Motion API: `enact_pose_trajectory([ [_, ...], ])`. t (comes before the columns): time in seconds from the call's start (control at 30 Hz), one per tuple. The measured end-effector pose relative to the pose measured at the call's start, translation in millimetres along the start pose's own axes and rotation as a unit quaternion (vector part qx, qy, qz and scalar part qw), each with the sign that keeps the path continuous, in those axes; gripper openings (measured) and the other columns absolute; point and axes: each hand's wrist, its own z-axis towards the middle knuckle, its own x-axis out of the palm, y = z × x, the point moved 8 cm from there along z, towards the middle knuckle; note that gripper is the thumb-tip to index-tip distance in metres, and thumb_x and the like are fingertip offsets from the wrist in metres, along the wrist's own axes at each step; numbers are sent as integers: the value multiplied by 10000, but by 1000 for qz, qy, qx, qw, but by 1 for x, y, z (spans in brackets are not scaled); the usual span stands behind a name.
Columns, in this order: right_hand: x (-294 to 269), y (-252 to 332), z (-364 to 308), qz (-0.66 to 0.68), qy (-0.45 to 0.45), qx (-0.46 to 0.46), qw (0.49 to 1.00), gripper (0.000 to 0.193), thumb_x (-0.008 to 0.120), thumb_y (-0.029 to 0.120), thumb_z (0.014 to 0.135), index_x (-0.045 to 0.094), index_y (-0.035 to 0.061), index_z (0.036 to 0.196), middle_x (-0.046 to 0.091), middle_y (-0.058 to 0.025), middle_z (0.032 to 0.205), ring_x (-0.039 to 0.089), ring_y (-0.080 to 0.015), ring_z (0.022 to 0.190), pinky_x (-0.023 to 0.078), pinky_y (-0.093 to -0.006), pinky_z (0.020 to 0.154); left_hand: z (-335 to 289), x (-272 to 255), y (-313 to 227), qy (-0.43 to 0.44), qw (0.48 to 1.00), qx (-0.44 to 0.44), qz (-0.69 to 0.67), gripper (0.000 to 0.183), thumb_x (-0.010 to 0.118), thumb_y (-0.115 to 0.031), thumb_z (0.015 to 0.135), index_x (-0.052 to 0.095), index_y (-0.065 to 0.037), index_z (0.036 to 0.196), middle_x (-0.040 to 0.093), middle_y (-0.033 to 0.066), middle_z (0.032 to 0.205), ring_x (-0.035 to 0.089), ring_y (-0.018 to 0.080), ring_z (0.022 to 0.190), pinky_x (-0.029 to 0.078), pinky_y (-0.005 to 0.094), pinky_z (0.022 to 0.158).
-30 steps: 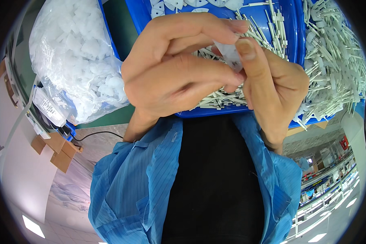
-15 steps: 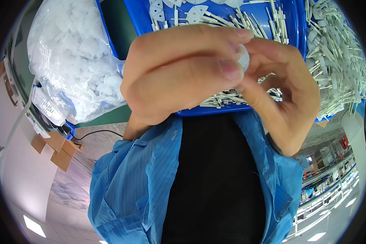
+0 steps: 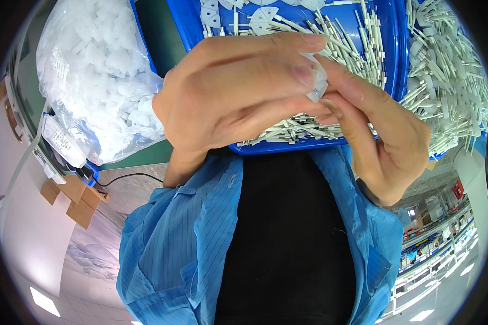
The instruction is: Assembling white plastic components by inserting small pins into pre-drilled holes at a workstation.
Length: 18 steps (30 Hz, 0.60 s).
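Observation:
My left hand [image 3: 233,89] is closed in a pinch on a small white translucent plastic piece [image 3: 319,81], held above a blue tray [image 3: 287,148]. The piece is partly covered by my left thumb and fingers. From the right, my right hand [image 3: 387,130] meets it, with curled index finger and thumb close to the piece's right edge. What lies between those right fingertips is hidden. Beneath both hands, the tray holds many thin white rods [image 3: 375,46] with metal ends. White fan-shaped plastic pieces with small holes [image 3: 263,20] lie at its far side.
A big clear plastic bag [image 3: 100,81] full of white plastic pieces stands on the green table [image 3: 141,154] at left. On the right is a heap of white rods [image 3: 450,81] mixed with plastic pieces. Cardboard pieces [image 3: 76,200] and a black cable [image 3: 130,176] sit at lower left.
The left hand has shifted slightly left and turned, showing more of the white piece. My right fingers have lowered and closed in more by its edge.

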Motion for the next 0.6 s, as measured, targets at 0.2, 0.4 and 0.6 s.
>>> enact_pose_trajectory([
  [0.2,-10,-29,10,-33,18,10,999,224,604,-20,891,659,-24,1108,690,-117,892,624,-129,686,518,-250,623,9,-4,2,46,988,27,-142,820,834,95,630,399,23,1322,594,285,1163,576,475,1121,531,543,887],
  [0.4,-4,-47,13,-236,-77,48,967,90,672,32,839,637,5,917,637,-121,774,633,-221,645,481,-323,589,6,-9,2,-77,992,4,-103,587,781,-20,769,449,8,1252,577,183,1080,620,435,1068,580,524,837],
  [0.6,-30,-20,4,-79,-180,70,978,186,622,19,915,543,-39,1073,668,-103,781,652,-136,653,496,-231,525,-25,-6,31,-279,885,-291,-232,316,595,-320,950,541,-50,1106,574,141,1028,701,356,843,639,387,643],
])
